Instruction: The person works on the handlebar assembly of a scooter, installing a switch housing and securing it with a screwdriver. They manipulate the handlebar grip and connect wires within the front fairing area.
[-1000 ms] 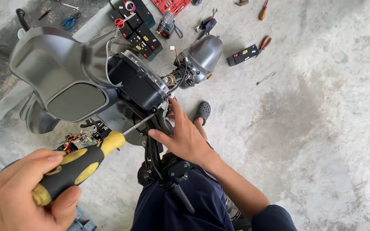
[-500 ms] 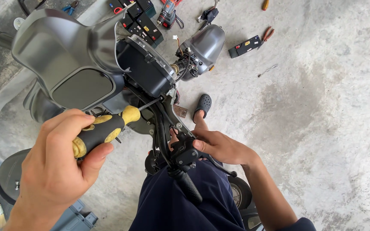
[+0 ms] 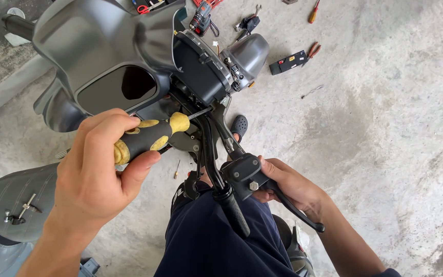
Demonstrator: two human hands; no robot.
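**Two hands at work on a stripped scooter front**

Two things are in hand: a screwdriver with a black and yellow rubber-ribbed handle (image 3: 147,138) and the black handlebar brake-lever housing (image 3: 245,176) of a dismantled scooter. The screwdriver lies nearly level, its yellow collar pointing right, and its thin steel shaft runs into the gap under the round black instrument housing (image 3: 201,72), where the tip goes out of sight among black brackets. The brake-lever housing is a blocky black casting with a bright hex bolt head on its face; the black rubber handlebar grip (image 3: 234,213) slants down from it over the person's dark blue trousers (image 3: 216,246), and a slim black lever (image 3: 296,210) sweeps off to the right.

The left hand (image 3: 96,174) is closed in a full fist round the screwdriver handle, fingers wrapped over the top and thumb pressed along the underside. The right hand (image 3: 290,184) is curled against the right side of the brake-lever housing, fingers bent round behind it and the lever root; how tightly it grips cannot be told.

Behind stands the large grey plastic front fairing (image 3: 103,46) with a dark opening, and beside the instrument housing a grey dome-shaped headlamp shell (image 3: 249,54). Loose tools lie well apart on the concrete floor (image 3: 385,102): red-handled pliers (image 3: 314,50) next to a small black box, and an orange-handled screwdriver (image 3: 312,14).
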